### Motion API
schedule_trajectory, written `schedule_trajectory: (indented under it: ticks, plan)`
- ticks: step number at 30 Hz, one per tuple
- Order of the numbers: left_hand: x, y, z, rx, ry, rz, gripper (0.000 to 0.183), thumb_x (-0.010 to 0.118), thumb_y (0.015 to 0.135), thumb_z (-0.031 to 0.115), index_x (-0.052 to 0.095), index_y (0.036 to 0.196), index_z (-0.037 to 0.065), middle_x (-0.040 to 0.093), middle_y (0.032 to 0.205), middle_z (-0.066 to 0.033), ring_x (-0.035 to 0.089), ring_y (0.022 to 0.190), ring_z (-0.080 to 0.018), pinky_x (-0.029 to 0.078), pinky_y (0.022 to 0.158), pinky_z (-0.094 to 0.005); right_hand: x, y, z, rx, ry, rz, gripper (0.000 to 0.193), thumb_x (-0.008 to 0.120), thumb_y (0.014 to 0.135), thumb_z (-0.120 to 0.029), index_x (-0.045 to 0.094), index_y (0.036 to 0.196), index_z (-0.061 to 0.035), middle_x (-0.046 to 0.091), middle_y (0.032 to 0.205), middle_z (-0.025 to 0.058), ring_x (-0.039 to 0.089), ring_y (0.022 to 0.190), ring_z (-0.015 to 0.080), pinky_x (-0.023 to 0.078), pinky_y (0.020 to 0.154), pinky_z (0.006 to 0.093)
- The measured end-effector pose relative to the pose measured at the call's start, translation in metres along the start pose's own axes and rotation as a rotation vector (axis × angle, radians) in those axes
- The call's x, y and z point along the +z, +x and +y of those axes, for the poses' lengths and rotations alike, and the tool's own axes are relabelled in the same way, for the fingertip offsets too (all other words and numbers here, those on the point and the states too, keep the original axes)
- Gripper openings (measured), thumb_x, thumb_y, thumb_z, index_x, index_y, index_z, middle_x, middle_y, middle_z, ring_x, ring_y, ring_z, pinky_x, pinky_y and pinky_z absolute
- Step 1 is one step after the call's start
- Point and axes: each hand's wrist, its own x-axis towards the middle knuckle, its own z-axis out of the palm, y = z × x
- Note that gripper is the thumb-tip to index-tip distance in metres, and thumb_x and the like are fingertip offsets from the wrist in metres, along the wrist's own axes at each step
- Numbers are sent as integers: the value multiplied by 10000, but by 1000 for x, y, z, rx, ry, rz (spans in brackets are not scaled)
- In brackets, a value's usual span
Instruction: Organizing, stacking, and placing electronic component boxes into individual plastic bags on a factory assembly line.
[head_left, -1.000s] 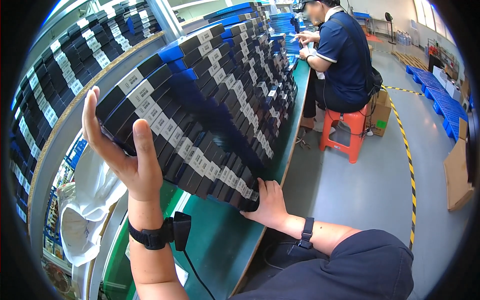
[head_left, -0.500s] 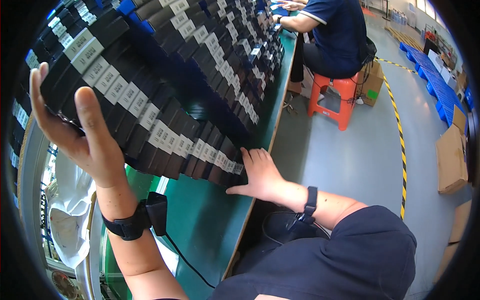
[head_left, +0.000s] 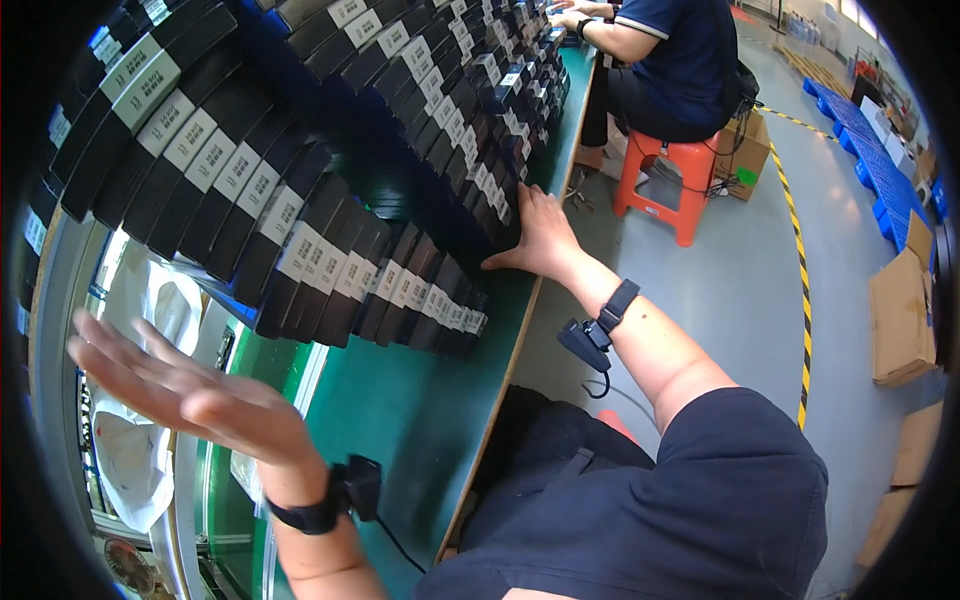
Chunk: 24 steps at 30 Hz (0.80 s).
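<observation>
A row of flat black boxes with white labels (head_left: 228, 172) leans in a slanted stack over the green tabletop (head_left: 385, 410). My left hand (head_left: 200, 395) is raised below the left end of this row, apart from it, with its fingers stretched and slightly blurred. Behind it stands a second long row of similar black boxes (head_left: 440, 105). My right hand (head_left: 543, 236) rests at the near right end of that second row, thumb and fingers spread, its fingertips against the boxes; it grips nothing. Black straps with small dark modules sit on both wrists.
A co-worker in a dark shirt (head_left: 680, 60) sits on an orange stool (head_left: 665, 185) by the table's far end. Cardboard boxes (head_left: 900, 315) and blue pallets (head_left: 865, 150) line the right side, past a yellow-black floor stripe (head_left: 800, 290). White bags (head_left: 135, 450) hang at the left.
My left hand has left the near row's left end and dropped toward me. My right hand has moved farther away, from the near row's right end to the second row.
</observation>
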Motion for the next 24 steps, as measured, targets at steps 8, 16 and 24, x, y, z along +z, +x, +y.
schedule_trajectory:
  ticks: [8, 16, 24]
  plan:
    - [8, -92, 30, -612, -254, -101, 910, 254, 838, 729, 79, 1459, 87, 118, 1500, -178, 91, 1398, -312, 93, 1103, -543, 12, 6, -8, 3, 68, 138, 1087, 830, 481, -398, 329, 1284, 137, 479, 1116, 225, 438, 1106, 358, 354, 972, 387]
    - [44, -140, 1, -818, -360, -15, 738, 158, 956, 560, 116, 1437, 3, 140, 1499, -147, 132, 1381, -236, 37, 1134, -346, 6, -14, -24, -14, 157, 110, 986, 814, 495, -322, 367, 1244, 137, 475, 1111, 228, 438, 1111, 363, 349, 986, 393]
    - [51, -159, -14, -796, -501, 25, 732, 161, 952, 567, 176, 1421, 5, 183, 1488, -146, 164, 1369, -222, 31, 1137, -357, 2, -21, -31, -25, 155, 15, 964, 800, 499, -293, 368, 1240, 146, 484, 1084, 224, 458, 1084, 363, 368, 966, 391]
